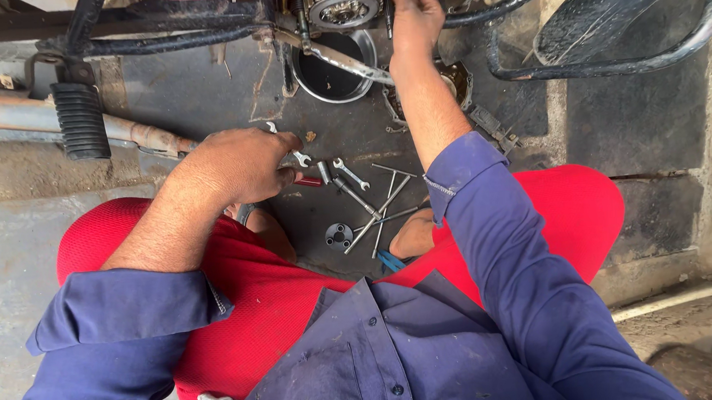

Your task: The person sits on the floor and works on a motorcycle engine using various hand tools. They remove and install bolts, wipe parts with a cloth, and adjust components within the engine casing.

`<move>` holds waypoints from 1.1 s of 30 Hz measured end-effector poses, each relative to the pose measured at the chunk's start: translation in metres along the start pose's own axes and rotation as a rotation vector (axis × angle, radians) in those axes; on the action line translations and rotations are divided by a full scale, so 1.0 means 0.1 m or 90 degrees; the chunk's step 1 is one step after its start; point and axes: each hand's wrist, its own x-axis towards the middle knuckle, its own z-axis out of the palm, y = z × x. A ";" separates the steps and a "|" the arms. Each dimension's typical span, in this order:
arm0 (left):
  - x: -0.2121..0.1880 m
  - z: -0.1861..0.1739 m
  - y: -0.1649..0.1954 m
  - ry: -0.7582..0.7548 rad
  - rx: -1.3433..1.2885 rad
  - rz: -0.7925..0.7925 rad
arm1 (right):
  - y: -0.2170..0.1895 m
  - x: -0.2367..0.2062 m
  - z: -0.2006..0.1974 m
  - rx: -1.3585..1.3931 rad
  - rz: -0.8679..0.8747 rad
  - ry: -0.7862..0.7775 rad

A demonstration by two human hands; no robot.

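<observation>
Oil-stained concrete floor (198,94) is seen beneath scattered spanners (352,173). Just left of them, a red-handled tool (308,181) is pinched in the left hand (237,165), fingers closed. Beyond them, the right hand (415,16) is pressed beside the clutch gear (343,0), grip unclear; steadying is advisable.

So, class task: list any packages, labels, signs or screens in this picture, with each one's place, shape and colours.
None in view: only loose metal tools on the oily floor, a round dark pan, and engine parts.
</observation>
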 end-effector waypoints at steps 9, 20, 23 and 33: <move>0.01 -0.05 0.03 -0.003 -0.008 0.006 | 0.05 0.01 -0.05 -0.088 -0.200 -0.029; -0.08 -0.18 0.08 -0.007 -0.006 0.024 | 0.10 -0.46 -0.51 -0.008 0.058 -0.244; -0.14 -0.24 0.11 -0.066 -0.013 -0.003 | 0.16 -0.61 -0.51 -0.206 0.206 -0.573; -0.11 -0.11 0.10 -0.018 0.004 -0.010 | 1.12 -1.48 -1.13 -0.850 0.457 -0.619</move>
